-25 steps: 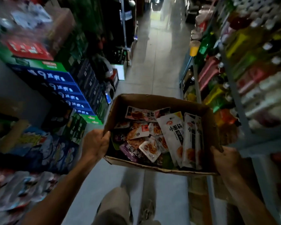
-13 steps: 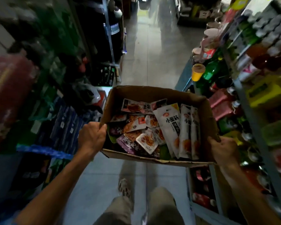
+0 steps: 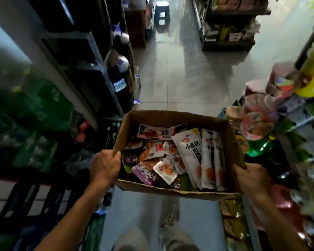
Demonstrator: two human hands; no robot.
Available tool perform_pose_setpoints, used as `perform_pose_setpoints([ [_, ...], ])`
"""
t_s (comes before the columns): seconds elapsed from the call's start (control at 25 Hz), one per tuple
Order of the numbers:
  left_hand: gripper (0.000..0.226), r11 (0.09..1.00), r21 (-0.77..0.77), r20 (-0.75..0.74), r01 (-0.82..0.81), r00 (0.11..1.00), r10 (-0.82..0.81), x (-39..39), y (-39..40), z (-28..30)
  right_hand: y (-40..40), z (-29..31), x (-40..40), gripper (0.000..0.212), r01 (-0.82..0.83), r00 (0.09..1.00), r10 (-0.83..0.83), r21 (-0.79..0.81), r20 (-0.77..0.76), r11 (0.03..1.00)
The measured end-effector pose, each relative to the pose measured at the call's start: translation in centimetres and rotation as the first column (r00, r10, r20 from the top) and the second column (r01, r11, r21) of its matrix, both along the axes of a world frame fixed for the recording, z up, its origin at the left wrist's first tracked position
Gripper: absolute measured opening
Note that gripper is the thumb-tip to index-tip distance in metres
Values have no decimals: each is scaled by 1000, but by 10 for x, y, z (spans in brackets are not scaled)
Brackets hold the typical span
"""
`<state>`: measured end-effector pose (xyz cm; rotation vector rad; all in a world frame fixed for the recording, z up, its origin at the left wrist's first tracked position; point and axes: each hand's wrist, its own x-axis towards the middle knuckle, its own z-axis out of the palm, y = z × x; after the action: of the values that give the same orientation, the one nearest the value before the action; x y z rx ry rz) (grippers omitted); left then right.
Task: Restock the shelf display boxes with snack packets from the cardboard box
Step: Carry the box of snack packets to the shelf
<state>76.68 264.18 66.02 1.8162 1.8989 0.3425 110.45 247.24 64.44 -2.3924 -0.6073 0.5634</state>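
The person has walked further down the aisle, and new shelves [image 3: 295, 113] slide by. The left hand [image 3: 105, 166] and right hand [image 3: 250, 176] still grip the cardboard box [image 3: 170, 117] up off the floor, full of snack packets [image 3: 187, 156]. I think no restocking has started yet.

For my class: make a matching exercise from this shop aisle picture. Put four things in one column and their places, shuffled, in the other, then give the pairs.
Things:
1. left hand
2. right hand
3. white packets
4. purple packet

Places:
A. standing along the box's right side
B. gripping the box's right wall
C. gripping the box's left wall
D. lying near the box's front edge

Pairs: 1-C, 2-B, 3-A, 4-D
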Motion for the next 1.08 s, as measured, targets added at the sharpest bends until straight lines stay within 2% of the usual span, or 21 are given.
perform_pose_setpoints([
  [0.16, 39, 999, -12, 25, -38, 999, 39, 60, 111, 7, 127, 11, 68, 30, 3, 999, -2, 21, -34, 1000],
  [0.32, 36, 1000, 6, 36, -5, 999, 4, 124, 258, -10, 268, 8, 130, 24, -31, 999, 31, -2, 39, 1000],
  [0.48, 35, 996, 42, 31, 85, 996, -86, 184, 412, -27, 407, -4, 188, 34, 28, 995, -21, -76, 97, 997],
  [0.72, 48, 995, 53, 146, 80, 985, -87, 278, 621, -10, 602, 25, 269, 34, 50, 990, -38, -87, 132, 995],
  [0.88, 39, 992, 74, 91, 100, 990, -107, 349, 747, -14, 726, 18, 342, 36, 29, 985, -16, -78, 173, 997],
  [1.08, 41, 998, 35, 77, 55, 995, -58, 460, 917, -18, 908, 1, 454, 39, 9, 991, -1, -64, 132, 998],
])
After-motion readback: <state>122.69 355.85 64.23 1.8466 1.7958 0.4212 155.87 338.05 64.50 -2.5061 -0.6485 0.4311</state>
